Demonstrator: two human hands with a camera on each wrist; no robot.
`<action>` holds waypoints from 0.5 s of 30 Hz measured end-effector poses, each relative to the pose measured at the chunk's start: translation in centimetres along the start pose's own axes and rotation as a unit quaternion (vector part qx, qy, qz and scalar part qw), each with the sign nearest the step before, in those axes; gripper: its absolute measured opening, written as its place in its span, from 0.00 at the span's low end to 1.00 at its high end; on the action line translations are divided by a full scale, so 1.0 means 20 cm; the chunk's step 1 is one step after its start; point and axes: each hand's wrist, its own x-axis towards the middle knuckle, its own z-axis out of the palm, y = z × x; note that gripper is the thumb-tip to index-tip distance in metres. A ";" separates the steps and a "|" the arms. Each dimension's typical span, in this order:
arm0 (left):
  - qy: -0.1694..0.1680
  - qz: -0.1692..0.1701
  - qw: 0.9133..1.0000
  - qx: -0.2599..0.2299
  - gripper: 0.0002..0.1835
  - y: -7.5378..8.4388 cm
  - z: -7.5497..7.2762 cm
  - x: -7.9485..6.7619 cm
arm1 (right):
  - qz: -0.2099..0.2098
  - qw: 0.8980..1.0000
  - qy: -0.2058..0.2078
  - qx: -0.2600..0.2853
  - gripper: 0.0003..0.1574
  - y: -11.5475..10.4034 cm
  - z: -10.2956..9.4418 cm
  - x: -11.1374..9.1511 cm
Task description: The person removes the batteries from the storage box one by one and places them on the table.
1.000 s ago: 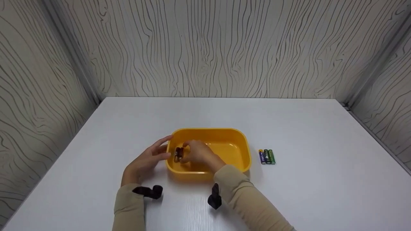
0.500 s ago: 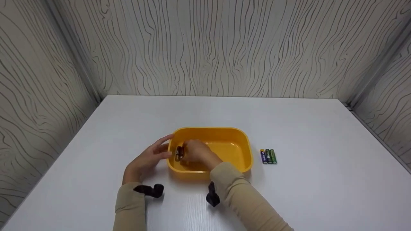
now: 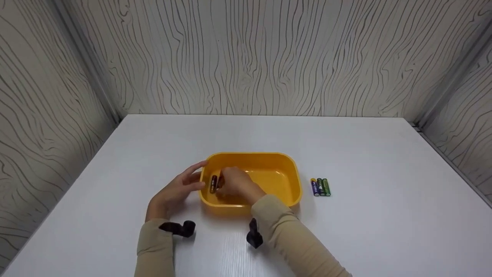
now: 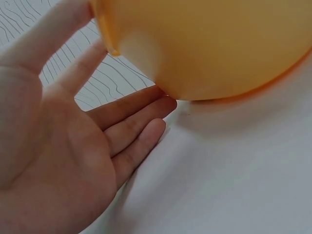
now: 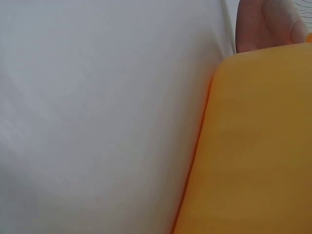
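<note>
Left of frame centre, inside yellow tray (image 3: 284,169): brown batteries (image 3: 213,184), long axes toward wall, fingered by curled right hand (image 3: 236,184). Left hand (image 3: 175,192) flat, fingers straight, against tray's outside.

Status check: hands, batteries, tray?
Left hand open, steadying yellow tray. Right hand inside tray on brown batteries. Three batteries wait outside, nothing blocking.

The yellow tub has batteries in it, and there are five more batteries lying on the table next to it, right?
Not five. The head view shows three batteries lying on the table beside the yellow tub. The rest is right: batteries in the tub lie there too.
</note>
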 end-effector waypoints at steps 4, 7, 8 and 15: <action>-0.005 0.020 0.999 0.027 0.35 0.00 0.00 0.00 | 0.002 1.000 -0.001 -0.011 0.18 0.00 -0.01 0.00; -0.007 0.026 0.999 0.034 0.35 0.00 0.00 0.01 | 0.009 1.000 -0.007 0.002 0.16 0.01 -0.02 -0.01; -0.008 0.025 0.999 0.033 0.35 0.00 0.00 0.01 | 0.012 1.000 -0.009 0.009 0.16 0.01 -0.02 -0.01; 0.007 -0.014 1.000 -0.009 0.34 0.00 0.00 0.00 | 0.011 0.999 -0.013 0.033 0.23 0.02 -0.04 -0.01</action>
